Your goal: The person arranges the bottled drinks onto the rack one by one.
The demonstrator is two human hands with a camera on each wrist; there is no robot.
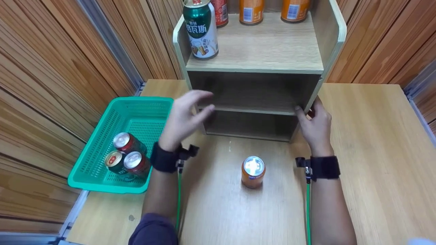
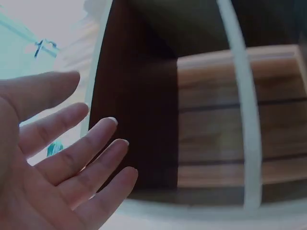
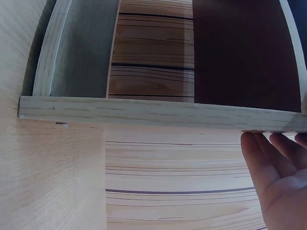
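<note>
Reaching left hand (image 1: 184, 117), fingers spread | right hand (image 1: 315, 124) straight-fingered on shelf unit (image 1: 255, 64)

- Left hand (image 1: 182, 119): bare, with a black wrist strap carrying a small black camera mount.
- Right hand (image 1: 315, 124): the same black strap.
- Green cables along both forearms.
- Dark purple sleeve at left elbow.

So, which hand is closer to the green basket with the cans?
The left. The left hand hovers open just right of the green basket, in front of the shelf unit. The right hand rests on the shelf unit's far right side.
</note>
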